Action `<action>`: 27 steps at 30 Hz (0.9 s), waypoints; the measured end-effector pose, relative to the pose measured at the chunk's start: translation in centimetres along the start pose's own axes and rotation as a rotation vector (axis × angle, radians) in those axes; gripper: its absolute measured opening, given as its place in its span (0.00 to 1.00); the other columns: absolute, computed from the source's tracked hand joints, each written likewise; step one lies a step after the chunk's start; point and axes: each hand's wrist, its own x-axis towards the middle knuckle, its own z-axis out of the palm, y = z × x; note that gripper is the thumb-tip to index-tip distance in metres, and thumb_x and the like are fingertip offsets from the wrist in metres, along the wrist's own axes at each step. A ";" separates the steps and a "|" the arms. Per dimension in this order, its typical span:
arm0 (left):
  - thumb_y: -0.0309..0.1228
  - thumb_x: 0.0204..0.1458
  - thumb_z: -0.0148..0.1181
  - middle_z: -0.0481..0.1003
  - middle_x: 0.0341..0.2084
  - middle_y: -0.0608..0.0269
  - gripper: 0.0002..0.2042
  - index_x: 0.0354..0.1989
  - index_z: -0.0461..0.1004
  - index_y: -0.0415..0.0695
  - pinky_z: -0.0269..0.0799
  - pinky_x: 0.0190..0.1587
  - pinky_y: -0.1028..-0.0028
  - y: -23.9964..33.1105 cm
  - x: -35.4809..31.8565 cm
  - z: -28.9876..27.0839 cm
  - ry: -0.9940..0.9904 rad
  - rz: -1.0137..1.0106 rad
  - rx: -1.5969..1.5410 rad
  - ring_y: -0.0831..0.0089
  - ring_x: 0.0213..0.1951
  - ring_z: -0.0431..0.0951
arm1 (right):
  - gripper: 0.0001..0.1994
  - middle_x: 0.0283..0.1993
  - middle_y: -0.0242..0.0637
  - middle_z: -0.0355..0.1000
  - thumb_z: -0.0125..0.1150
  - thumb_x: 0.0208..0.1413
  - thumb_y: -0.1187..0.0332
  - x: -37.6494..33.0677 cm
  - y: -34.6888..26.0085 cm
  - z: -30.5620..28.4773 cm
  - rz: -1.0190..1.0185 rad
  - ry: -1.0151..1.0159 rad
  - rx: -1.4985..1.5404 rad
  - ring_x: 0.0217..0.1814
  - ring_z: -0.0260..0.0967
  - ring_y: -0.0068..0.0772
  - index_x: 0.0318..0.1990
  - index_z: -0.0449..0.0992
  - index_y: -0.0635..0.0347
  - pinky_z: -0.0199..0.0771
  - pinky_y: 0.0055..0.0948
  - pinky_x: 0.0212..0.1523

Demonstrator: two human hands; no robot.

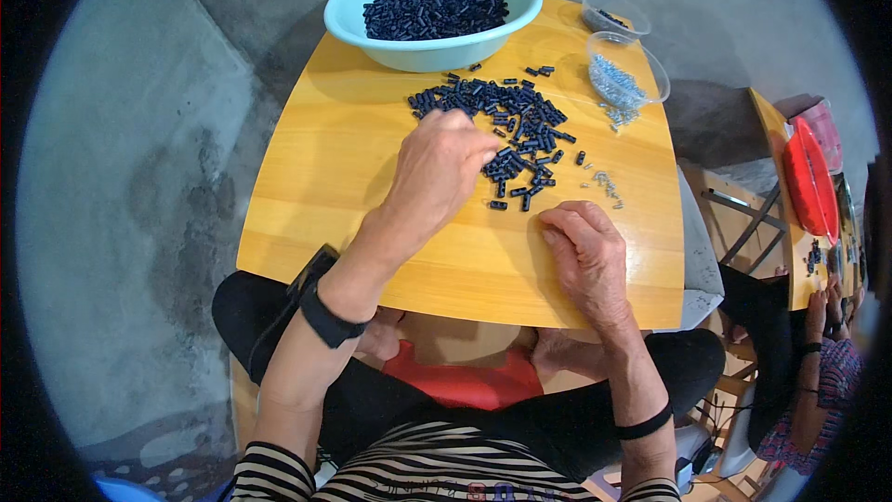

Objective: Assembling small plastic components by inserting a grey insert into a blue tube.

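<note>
Left hand (441, 163) curls over black pieces (534, 119); right hand (590, 256) curls; contents can't be told.

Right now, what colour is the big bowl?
The big bowl is pale turquoise; the head view shows it best.

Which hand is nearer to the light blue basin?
Left. The left hand is at the loose black pieces, on the person's side of the basin; the right hand is farther from it, closer to the person.

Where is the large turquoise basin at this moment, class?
In the head view, the turquoise basin stands at the far end of the yellow table, just beyond the loose black pieces and left of the two clear bowls.
</note>
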 end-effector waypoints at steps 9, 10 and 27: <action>0.25 0.47 0.62 0.75 0.23 0.57 0.04 0.31 0.80 0.40 0.71 0.34 0.67 1.4 -5.9 -1.3 -0.169 -0.153 -0.098 0.61 0.29 0.75 | 0.07 0.35 0.45 0.73 0.61 0.46 0.81 0.1 -0.3 0.0 -0.020 -0.011 -0.014 0.39 0.73 0.46 0.34 0.77 0.64 0.74 0.36 0.39; 0.25 0.47 0.62 0.75 0.23 0.57 0.04 0.31 0.80 0.40 0.71 0.34 0.67 1.4 -6.0 -1.2 -0.168 -0.156 -0.103 0.61 0.29 0.75 | 0.07 0.35 0.44 0.73 0.61 0.45 0.81 0.1 -0.2 0.1 -0.033 -0.007 -0.031 0.39 0.73 0.45 0.34 0.77 0.64 0.74 0.36 0.39; 0.22 0.39 0.66 0.75 0.27 0.58 0.09 0.32 0.78 0.40 0.73 0.36 0.66 0.8 -6.6 -0.6 -0.025 -0.078 -0.051 0.60 0.34 0.76 | 0.07 0.34 0.42 0.74 0.62 0.45 0.82 0.2 -0.9 0.4 -0.051 -0.003 -0.096 0.38 0.72 0.43 0.34 0.77 0.63 0.73 0.34 0.39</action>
